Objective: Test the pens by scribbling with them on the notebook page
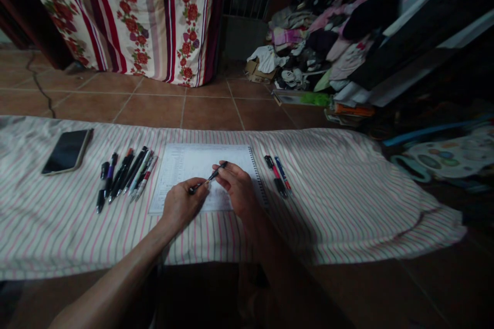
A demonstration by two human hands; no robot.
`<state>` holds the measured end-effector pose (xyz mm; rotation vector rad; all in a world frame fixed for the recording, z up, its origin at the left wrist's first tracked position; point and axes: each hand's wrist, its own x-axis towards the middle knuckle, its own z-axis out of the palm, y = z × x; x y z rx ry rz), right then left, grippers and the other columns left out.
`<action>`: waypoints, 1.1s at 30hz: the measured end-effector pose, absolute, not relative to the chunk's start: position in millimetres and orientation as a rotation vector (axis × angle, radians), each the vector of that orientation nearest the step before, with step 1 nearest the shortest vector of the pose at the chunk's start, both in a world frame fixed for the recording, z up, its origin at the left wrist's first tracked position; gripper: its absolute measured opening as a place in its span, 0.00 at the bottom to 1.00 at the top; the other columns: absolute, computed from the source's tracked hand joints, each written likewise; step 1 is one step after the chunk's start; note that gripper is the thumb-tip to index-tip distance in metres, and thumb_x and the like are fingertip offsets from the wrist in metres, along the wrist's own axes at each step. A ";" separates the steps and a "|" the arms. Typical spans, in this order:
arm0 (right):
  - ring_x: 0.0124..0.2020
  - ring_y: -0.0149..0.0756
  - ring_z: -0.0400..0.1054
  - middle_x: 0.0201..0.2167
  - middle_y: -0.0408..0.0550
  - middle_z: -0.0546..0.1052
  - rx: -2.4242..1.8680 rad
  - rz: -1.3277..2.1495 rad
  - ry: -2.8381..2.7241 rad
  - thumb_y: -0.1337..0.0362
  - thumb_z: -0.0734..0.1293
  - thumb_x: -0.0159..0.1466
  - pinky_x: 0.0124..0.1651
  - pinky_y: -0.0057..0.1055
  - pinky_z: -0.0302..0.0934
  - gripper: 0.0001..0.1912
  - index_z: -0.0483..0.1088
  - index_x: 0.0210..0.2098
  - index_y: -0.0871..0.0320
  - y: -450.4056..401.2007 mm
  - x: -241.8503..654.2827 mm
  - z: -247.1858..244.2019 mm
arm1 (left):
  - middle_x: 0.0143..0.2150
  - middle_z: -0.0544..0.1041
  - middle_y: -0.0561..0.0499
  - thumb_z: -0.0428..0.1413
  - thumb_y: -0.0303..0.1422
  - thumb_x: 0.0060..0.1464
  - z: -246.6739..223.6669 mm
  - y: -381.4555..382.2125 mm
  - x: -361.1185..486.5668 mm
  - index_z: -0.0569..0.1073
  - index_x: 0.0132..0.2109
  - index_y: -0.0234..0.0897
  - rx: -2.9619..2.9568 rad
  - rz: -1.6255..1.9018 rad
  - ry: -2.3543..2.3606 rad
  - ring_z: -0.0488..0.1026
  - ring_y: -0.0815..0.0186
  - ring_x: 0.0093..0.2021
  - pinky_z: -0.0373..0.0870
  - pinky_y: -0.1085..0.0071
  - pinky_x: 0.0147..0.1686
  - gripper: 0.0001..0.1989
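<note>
Over a spiral notebook (173, 164) covered in writing, both my hands meet at a slim dark pen (216, 170), which slants up to the right. My left hand (181, 204) pinches its lower left part, where a dark end (195, 188) sticks out past the fingers. Fingertips of my right hand (237, 187) grip the upper right part. Whether the two dark parts are one piece or separate is hard to make out. Left of the notebook lies a row of several pens (127, 172). To its right are a black-and-red pen (277, 177) and a blue-and-red pen (283, 172).
A striped cloth (339, 200) covers the low surface under everything. A smartphone (67, 151) rests at its left. Beyond the tiled floor (154, 103) hang a floral curtain (131, 15) and, to the right, a heap of clothes (320, 41).
</note>
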<state>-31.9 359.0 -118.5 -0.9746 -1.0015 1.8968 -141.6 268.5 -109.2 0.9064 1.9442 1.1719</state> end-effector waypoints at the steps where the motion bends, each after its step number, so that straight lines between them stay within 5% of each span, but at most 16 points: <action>1: 0.40 0.32 0.72 0.37 0.47 0.79 -0.979 1.898 -0.997 0.61 0.72 0.48 0.41 0.27 0.65 0.18 0.70 0.39 0.58 358.9 -32.0 -117.6 | 0.18 0.70 0.52 0.56 0.39 0.48 -108.6 268.1 -141.5 0.80 0.35 0.41 0.978 1.133 2.014 0.64 0.67 0.20 0.53 0.72 0.23 0.10; 19: 0.30 0.27 0.70 0.35 0.46 0.78 -1.060 1.813 -0.867 0.62 0.71 0.48 0.33 0.23 0.66 0.15 0.72 0.35 0.59 366.6 -32.2 -117.2 | 0.34 0.79 0.51 0.49 0.39 0.57 -94.7 263.7 -139.5 0.77 0.44 0.45 1.266 0.610 2.390 0.74 0.64 0.34 0.60 0.72 0.30 0.14; 33: 0.32 0.29 0.69 0.35 0.46 0.77 -1.123 1.663 -1.027 0.61 0.70 0.46 0.35 0.25 0.62 0.21 0.73 0.39 0.60 375.8 -25.0 -116.6 | 0.40 0.79 0.52 0.45 0.39 0.60 -99.1 261.9 -139.7 0.75 0.45 0.45 1.589 0.463 2.508 0.75 0.62 0.37 0.57 0.71 0.28 0.16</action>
